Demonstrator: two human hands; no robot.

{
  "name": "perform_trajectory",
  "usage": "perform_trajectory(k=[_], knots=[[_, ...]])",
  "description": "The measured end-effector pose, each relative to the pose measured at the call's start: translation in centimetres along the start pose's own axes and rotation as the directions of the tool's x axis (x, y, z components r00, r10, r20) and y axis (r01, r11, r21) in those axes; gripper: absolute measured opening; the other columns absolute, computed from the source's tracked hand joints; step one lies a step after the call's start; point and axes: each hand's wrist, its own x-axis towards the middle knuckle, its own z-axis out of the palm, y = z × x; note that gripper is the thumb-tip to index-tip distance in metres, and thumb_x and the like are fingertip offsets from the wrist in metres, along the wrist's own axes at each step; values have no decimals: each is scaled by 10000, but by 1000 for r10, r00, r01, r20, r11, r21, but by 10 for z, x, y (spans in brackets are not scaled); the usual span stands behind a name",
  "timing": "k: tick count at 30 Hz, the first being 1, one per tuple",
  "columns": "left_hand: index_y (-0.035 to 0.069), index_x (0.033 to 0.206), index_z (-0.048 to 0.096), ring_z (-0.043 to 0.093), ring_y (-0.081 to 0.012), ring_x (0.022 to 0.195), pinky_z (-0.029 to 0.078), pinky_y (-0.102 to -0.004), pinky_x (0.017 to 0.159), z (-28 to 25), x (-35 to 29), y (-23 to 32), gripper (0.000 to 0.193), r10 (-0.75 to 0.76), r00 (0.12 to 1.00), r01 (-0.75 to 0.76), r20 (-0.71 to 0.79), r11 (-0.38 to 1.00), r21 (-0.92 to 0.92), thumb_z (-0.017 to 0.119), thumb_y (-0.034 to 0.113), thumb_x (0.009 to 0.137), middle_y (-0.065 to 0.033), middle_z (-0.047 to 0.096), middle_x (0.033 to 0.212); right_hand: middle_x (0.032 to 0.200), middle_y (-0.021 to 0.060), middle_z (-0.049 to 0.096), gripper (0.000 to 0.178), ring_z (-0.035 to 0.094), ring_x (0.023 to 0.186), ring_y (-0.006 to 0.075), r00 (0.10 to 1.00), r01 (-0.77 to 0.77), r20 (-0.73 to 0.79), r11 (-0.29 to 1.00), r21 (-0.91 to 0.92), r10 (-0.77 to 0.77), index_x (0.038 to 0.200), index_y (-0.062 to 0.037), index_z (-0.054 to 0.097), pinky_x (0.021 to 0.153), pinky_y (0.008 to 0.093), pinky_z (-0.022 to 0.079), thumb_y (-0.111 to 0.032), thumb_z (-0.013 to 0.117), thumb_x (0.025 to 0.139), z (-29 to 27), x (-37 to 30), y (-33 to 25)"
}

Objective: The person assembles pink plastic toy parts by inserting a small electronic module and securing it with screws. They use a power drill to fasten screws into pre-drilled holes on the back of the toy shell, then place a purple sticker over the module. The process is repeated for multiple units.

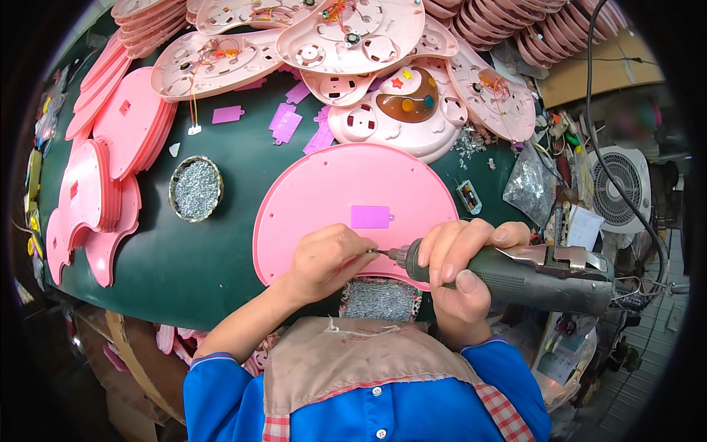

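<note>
Pink panel: the large pink panel [317, 193] lies flat on the green table [199, 269], straight ahead of the person; the purple cover [370, 216] sits near its middle, though whether on it or set into it I cannot tell.
Bit: the driver's bit [384, 252] is at the panel's 5 o'clock, above its near part, pointing to 9 o'clock.
Good handling: I would judge the work at the bit's end to be fine fingertip work, so hold the bit in line with whatever is pinched there, steady the heavy driver body, and get the left fingertips clear before it spins.
Left hand: the left hand [330, 258] comes in from 7 o'clock, wrist bent toward the bit; thumb and forefinger pinch together at its tip, but what lies between is too small to tell.
Right hand: the right hand [464, 265] comes up from 5 o'clock, fingers and thumb wrapped round the front of the power screwdriver [549, 283], whose tail points to 3 o'clock.
Metal pieces: a patterned tray [344, 299] of small silvery pieces sits at 6 o'clock; a round bowl [174, 188] of similar ones is at 9.
Outer ring: stacked pink panels [132, 121] at 10 o'clock, wired pink shells [250, 62] from 11 to 1, white fan [621, 189] at 3.
</note>
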Motion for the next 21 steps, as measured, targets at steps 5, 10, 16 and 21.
perform_trajectory(k=[5, 10, 16, 21], knots=[[-22, 989, 654, 678, -252, 718, 558, -348, 614, -11, -3, -1, 269, 207, 978, -206, 30, 930, 303, 809, -47, 770, -121, 718, 887, 756, 91, 601, 524, 600, 633, 199, 997, 28, 69, 992, -122, -20, 1287, -114, 333, 674, 411, 557, 17, 639, 883, 14, 3, 17], [-19, 997, 661, 674, -243, 714, 545, -360, 607, -35, 3, 8, 231, 40, 995, 3, -93, 908, 418, 783, -26, 801, -111, 695, 842, 756, 88, 602, 501, 588, 616, 174, 958, 249, 219, 922, -298, -187, 1292, -45, 356, 620, 363, 554, 56, 601, 867, 18, 42, 66], [38, 951, 649, 641, -267, 671, 516, -385, 611, -48, -8, -7, 187, -212, 966, 256, -148, 870, 421, 780, 20, 819, -97, 629, 745, 724, 82, 562, 507, 540, 581, 172, 955, 277, 202, 898, -343, -217, 1303, -47, 351, 580, 368, 535, 71, 559, 856, 22, 70, 120], [40, 942, 637, 666, -281, 704, 532, -394, 640, -50, -15, -18, 188, -315, 932, 360, -178, 858, 367, 778, 27, 818, -110, 655, 770, 723, 99, 572, 467, 560, 583, 183, 945, 287, 275, 850, -442, -176, 1231, -54, 359, 562, 367, 540, 76, 595, 850, 18, 59, 146]])
